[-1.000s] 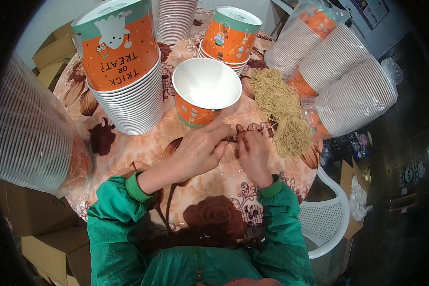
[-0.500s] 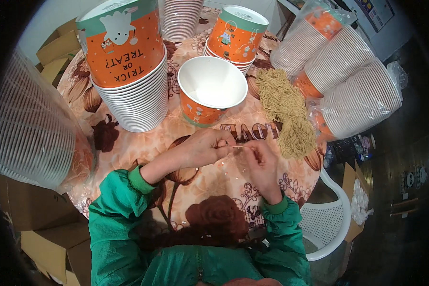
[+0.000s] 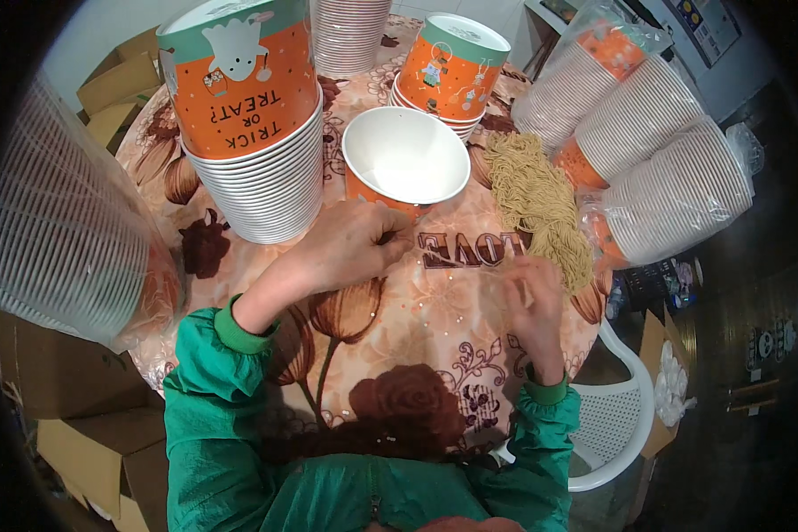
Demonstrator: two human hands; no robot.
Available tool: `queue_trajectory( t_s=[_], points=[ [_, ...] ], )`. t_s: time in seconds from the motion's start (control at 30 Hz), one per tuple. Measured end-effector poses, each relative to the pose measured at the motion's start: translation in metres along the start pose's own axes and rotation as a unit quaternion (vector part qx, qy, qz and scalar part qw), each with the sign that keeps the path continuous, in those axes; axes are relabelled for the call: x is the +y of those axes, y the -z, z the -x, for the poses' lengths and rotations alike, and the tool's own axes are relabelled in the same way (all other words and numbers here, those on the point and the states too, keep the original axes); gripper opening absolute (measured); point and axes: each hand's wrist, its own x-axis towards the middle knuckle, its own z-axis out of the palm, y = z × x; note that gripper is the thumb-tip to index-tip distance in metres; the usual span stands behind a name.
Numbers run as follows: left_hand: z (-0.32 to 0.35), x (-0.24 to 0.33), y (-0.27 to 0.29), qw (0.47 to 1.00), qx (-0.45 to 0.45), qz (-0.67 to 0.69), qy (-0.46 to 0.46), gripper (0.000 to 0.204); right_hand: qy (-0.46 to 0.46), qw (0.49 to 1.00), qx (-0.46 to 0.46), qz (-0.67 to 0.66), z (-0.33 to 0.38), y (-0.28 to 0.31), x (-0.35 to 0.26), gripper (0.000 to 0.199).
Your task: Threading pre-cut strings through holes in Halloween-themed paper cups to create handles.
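A thin pale string (image 3: pixel 457 263) stretches across the tabletop between my hands. My left hand (image 3: pixel 355 246) is closed with thumb and fingers pinched on one end of it, just in front of an upright orange paper bucket (image 3: pixel 406 160) with a white inside. My right hand (image 3: pixel 537 297) pinches the other end, its fingers slightly blurred. Close beyond the right hand lies a loose hank of tan yarn (image 3: pixel 539 208). Both wrists come out of green sleeves.
Stacks of upside-down paper buckets (image 3: pixel 253 191) stand behind my left hand and at the back (image 3: pixel 452 66). Plastic-wrapped bucket stacks flank the table at left (image 3: pixel 71 239) and right (image 3: pixel 674 199). A white plastic chair (image 3: pixel 616 417) and cardboard boxes (image 3: pixel 80 452) stand beside the table.
My hands have moved apart, the left toward the bucket and the right outward to the right. The string between them now spans a longer gap. The view has shifted slightly.
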Motion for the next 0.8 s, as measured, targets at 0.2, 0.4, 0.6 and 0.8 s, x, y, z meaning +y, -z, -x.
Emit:
queue_trajectory(
  t_s=[0.2, 0.4, 0.6, 0.8],
  points=[
    [0.011, 0.017, -0.013, 0.996, 0.008, -0.064, -0.054, 0.012, -0.093, 0.912, -0.133, -0.377, -0.03, -0.025, -0.079, 0.042],
    [0.012, 0.015, -0.002, 0.992, 0.07, -0.061, -0.09, 0.01, -0.231, 0.802, -0.196, -0.514, -0.063, -0.039, -0.102, 0.03],
    [0.012, 0.022, 0.018, 0.993, 0.044, -0.1, -0.043, 0.011, -0.192, 0.842, -0.139, -0.485, -0.063, -0.051, -0.097, 0.013],
    [0.011, 0.023, 0.029, 0.994, 0.065, -0.078, -0.031, 0.01, -0.207, 0.847, -0.129, -0.473, -0.054, -0.05, -0.095, 0.008]
  ],
)
